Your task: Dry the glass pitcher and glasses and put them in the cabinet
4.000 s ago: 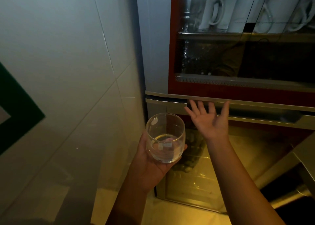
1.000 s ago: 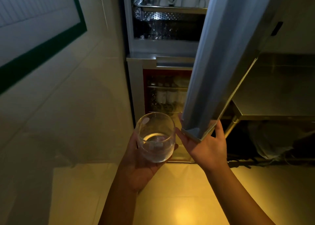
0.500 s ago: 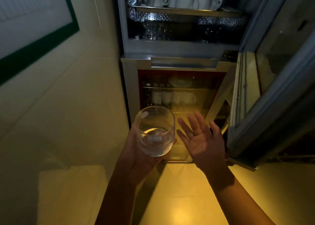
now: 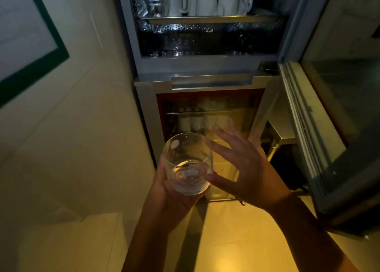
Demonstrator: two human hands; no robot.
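Single head-worn wide-angle view, facing forward and steeply down at close range over the left hand [image 4: 174, 207] and right hand [image 4: 250, 168] toward the open cabinet [image 4: 205, 66], wall [image 4: 82, 127] at left, floor [image 4: 236, 241] below.

Both forearms come up from the bottom of the view, bare. Left hand [image 4: 172, 201] is palm up, fingers curled round the lower part of the glass [image 4: 187, 162], cupping it from below. Right hand [image 4: 244, 168] is just beside it, fingers straight and spread, holding nothing; thumb tip right by the glass, can't tell if it touches
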